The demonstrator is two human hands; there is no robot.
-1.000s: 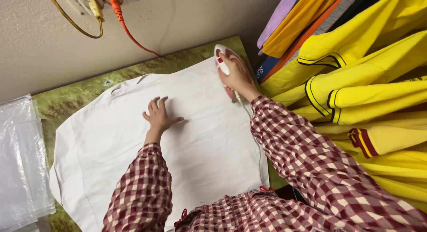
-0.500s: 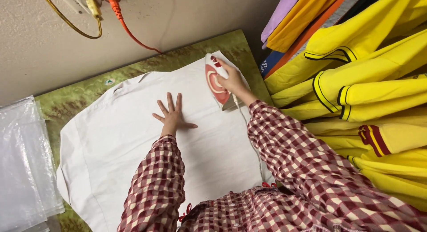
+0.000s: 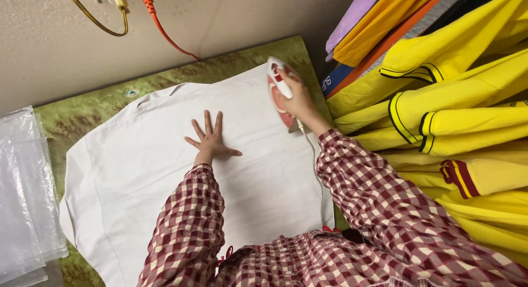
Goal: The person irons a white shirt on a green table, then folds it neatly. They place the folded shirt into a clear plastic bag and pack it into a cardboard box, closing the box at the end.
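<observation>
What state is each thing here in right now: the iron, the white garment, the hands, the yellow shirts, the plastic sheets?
Iron: gripped, resting on the garment.
White garment: spread flat on the green pad.
Left hand: open, fingers splayed, pressed on the garment.
Right hand: closed round the iron's handle.
Yellow shirts: folded, piled.
Plastic sheets: stacked.

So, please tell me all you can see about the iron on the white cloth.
The iron is white with a red body, apparently plastic, and its white handle runs along the top. It rests sole down near the far right edge of the white garment, nose pointing away from the person. The right hand closes around its handle. A thin pale cord trails from its rear towards the person. The sole itself is hidden.
</observation>
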